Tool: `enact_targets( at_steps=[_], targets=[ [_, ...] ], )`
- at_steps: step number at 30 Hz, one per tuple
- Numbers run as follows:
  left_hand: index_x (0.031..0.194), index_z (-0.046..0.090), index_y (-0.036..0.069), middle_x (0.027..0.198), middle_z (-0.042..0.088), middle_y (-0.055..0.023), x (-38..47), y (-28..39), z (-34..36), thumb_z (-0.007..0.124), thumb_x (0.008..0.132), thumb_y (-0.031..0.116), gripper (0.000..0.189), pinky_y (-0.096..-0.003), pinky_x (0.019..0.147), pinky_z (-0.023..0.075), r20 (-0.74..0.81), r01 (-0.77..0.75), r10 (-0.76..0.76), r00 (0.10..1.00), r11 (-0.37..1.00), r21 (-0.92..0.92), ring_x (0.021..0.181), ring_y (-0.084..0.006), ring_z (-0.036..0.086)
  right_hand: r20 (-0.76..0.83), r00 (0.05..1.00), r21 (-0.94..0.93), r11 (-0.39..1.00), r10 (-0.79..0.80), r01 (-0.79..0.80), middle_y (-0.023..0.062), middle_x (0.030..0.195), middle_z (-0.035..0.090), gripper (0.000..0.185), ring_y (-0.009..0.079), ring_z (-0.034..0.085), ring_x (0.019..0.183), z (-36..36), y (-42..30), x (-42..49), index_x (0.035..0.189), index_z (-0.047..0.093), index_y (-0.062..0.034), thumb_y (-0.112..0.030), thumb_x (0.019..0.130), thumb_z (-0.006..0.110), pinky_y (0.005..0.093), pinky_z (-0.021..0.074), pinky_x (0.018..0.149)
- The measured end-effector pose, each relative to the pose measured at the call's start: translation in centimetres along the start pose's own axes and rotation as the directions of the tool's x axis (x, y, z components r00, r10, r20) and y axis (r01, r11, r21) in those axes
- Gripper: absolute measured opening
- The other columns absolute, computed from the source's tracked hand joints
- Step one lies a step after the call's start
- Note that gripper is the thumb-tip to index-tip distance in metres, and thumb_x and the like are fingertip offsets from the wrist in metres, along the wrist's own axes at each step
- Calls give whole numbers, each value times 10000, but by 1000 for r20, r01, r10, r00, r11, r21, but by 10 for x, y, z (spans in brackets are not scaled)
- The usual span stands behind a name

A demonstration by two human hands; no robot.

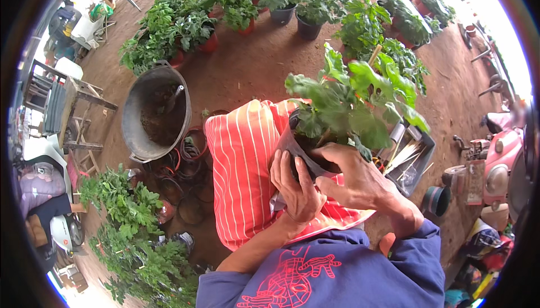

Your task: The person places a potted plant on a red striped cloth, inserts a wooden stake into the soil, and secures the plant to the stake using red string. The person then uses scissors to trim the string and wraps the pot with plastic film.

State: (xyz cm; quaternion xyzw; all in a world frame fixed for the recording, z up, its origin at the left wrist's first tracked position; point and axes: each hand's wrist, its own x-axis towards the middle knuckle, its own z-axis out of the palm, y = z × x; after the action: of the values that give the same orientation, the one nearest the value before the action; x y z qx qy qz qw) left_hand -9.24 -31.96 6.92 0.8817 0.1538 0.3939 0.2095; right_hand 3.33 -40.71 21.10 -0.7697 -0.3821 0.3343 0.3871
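Note:
A leafy potted plant with a stake rises from a dark plastic pot, tilted over my lap. My left hand cups the near left side of this pot, fingers spread along its wall. At the pot's rim is my right hand, its fingers reaching inside under the leaves; the fingertips are hidden, so what they touch cannot be told. A red cloth with pale stripes lies over my lap, beneath the pot.
A large dark tub holding soil and a tool stands at the left. Potted plants form an arc ahead; more plants are at lower left. A grey tray of sticks and tools lies right, near a pink scooter.

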Motion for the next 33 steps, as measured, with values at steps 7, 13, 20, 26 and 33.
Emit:
enact_targets(
  at_steps=[7,13,20,26,33],
  targets=[
    [1572,377,-87,1540,388,-387,4,0,1,823,902,287,888,-707,1105,420,-2,6,-6,1000,1000,8,1394,-593,461,-375,874,-223,945,-310,239,211,1125,772,423,330,748,984,1,2,-34,1236,729,76,-15,824,708,398,585,908],
    [1606,320,-71,1558,359,-376,1,2,-1,906,813,229,1031,-716,1107,422,-4,18,-18,1000,1000,-22,1392,-598,459,-578,750,-600,790,-322,-124,185,1081,766,158,372,726,787,0,53,-62,1019,767,27,39,862,759,416,575,728],
    [1591,316,-86,1553,359,-394,-4,2,-2,870,853,207,969,-725,1100,437,-16,-23,23,1000,1000,-9,1377,-616,472,-536,745,-340,909,-397,240,164,1064,753,241,349,718,926,21,34,-61,1045,768,23,36,807,800,414,594,778],
    [1520,396,-113,1527,386,-404,-15,-1,-2,602,1074,290,636,-727,1107,434,-2,-54,54,999,998,32,1379,-614,473,-209,951,-122,971,-227,205,235,1165,728,351,445,666,1079,28,12,-36,1207,706,42,-180,935,714,557,466,1028],
    [1533,402,-103,1539,374,-405,-12,4,0,703,1017,365,759,-716,1104,424,-22,-48,48,999,999,4,1378,-607,467,-345,910,-522,853,-232,20,277,1300,684,553,485,630,1173,21,18,-37,1192,751,81,-419,959,704,567,432,1079]
  ],
)
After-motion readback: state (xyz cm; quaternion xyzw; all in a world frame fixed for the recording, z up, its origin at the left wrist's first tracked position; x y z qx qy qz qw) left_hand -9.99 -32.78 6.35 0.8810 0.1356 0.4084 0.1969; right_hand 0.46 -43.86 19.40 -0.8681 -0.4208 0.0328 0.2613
